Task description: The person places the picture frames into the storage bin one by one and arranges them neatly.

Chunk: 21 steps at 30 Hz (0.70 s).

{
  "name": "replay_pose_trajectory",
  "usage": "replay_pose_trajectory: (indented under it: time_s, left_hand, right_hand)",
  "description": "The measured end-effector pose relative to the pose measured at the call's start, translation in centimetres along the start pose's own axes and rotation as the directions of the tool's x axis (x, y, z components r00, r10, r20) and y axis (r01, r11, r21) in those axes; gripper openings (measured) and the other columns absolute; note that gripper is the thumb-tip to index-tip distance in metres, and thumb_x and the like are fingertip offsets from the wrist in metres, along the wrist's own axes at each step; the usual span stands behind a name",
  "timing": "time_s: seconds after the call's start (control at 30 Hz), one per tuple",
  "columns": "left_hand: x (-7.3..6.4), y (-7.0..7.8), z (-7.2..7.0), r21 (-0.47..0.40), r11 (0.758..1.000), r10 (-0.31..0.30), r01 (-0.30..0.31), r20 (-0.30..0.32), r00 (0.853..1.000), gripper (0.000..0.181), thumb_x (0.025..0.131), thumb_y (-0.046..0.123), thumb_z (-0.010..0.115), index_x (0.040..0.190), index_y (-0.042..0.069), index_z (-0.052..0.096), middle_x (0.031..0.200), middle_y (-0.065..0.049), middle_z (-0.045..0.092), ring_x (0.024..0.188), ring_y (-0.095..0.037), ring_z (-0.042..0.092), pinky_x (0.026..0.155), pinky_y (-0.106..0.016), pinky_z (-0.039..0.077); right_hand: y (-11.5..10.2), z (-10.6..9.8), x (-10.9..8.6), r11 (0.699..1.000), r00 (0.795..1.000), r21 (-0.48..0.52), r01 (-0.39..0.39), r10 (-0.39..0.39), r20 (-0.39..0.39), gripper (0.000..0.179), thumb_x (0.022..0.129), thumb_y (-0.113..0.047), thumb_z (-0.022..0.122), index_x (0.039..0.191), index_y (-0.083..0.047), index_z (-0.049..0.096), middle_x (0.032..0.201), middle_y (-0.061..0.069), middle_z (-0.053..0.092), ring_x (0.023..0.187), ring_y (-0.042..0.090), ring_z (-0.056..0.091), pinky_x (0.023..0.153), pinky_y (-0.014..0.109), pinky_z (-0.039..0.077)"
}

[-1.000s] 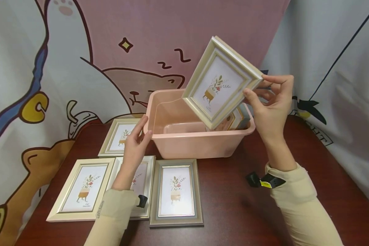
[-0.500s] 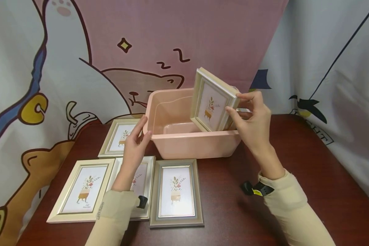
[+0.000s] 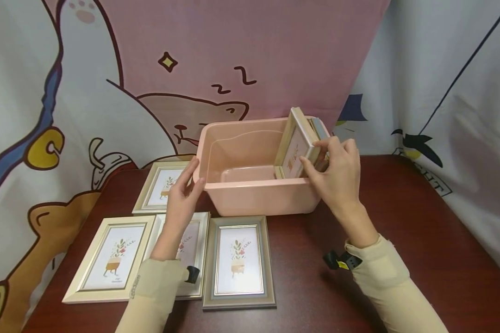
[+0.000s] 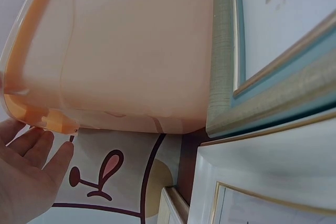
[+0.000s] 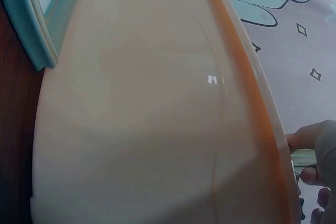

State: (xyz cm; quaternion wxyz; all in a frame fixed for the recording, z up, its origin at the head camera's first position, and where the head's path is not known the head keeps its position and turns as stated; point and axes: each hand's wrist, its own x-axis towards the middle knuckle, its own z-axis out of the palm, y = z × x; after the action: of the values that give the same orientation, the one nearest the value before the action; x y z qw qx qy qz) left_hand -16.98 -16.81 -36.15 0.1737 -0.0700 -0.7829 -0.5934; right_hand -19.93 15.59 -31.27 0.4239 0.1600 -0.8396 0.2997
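Right hand (image 3: 337, 169) has a pinch on a chunky cream frame (image 3: 296, 147), tilted in the smooth pink plastic tub (image 3: 262, 200) just left of that grip; left hand (image 3: 181, 201) loosely touches its rounded rim (image 3: 258, 183).

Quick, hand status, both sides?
Left hand: open, touching the rim end of the pink tub.
Right hand: closed, holding a cream picture frame by its edge.

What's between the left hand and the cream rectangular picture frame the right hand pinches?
In the head view, the left hand touches the left end of the pink plastic tub; from there to the cream frame, the tub's visible floor is bare.
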Motion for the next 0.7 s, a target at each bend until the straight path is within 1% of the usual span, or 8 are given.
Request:
replay_pose_trajectory:
  time_s: [0.17,0.23,0.37,0.47,0.6,0.7]
  left_hand:
    - [-0.1,0.0,0.0,-0.010,1.000,0.000,0.000,-0.008,1.000,0.052,0.100,0.015,0.059,0.150,0.015,0.045,0.160,0.003,0.038,0.150,-0.011,0.032,0.116,-0.027,0.039]
    - [-0.1,0.0,0.0,-0.015,1.000,0.006,-0.006,-0.006,1.000,0.052,0.100,0.015,0.059,0.150,0.014,0.045,0.160,0.003,0.038,0.150,-0.011,0.032,0.115,-0.026,0.039]
    - [0.0,0.0,0.0,-0.020,1.000,0.009,-0.009,-0.003,1.000,0.052,0.100,0.014,0.059,0.150,0.014,0.045,0.161,0.002,0.038,0.150,-0.011,0.032,0.115,-0.026,0.039]
    - [0.0,0.0,0.0,-0.021,1.000,0.007,-0.007,-0.003,1.000,0.052,0.100,0.015,0.059,0.150,0.014,0.045,0.161,0.000,0.038,0.150,-0.011,0.032,0.115,-0.026,0.039]
    - [0.0,0.0,0.1,-0.017,1.000,0.010,-0.010,-0.002,1.000,0.052,0.100,0.016,0.060,0.150,0.013,0.045,0.161,-0.001,0.038,0.150,-0.013,0.032,0.115,-0.026,0.039]
    - [0.0,0.0,0.1,-0.015,1.000,0.012,-0.012,-0.008,1.000,0.052,0.100,0.016,0.059,0.150,0.011,0.045,0.160,-0.001,0.038,0.150,-0.015,0.032,0.115,-0.026,0.039]
  right_hand:
    - [0.0,0.3,-0.4,0.998,0.999,-0.061,0.021,-0.019,0.043,0.037,0.078,-0.018,0.083,0.101,0.000,0.060,0.071,0.012,0.055,0.077,0.034,0.040,0.072,0.049,0.032]
    - [0.0,0.5,-0.6,0.995,0.998,-0.092,0.033,-0.029,0.052,0.036,0.077,-0.017,0.083,0.099,-0.001,0.060,0.075,0.013,0.057,0.078,0.035,0.041,0.073,0.051,0.032]
    - [-0.1,0.7,-0.8,0.992,0.998,-0.124,0.029,-0.022,0.055,0.033,0.077,-0.017,0.082,0.097,-0.003,0.060,0.088,0.016,0.062,0.083,0.036,0.043,0.075,0.053,0.032]
    - [-0.1,0.7,-0.9,0.992,0.998,-0.123,0.016,-0.009,0.060,0.032,0.078,-0.018,0.083,0.097,-0.004,0.060,0.089,0.016,0.062,0.085,0.037,0.043,0.076,0.053,0.031]
    - [-0.1,0.5,-1.2,0.996,0.999,-0.086,0.002,0.003,0.047,0.032,0.078,-0.018,0.085,0.095,-0.004,0.061,0.081,0.014,0.058,0.084,0.036,0.043,0.076,0.053,0.031]
    - [-0.1,0.3,-1.3,0.998,0.999,-0.055,0.006,-0.004,0.041,0.030,0.078,-0.016,0.084,0.094,-0.003,0.063,0.077,0.013,0.055,0.083,0.035,0.042,0.076,0.052,0.030]
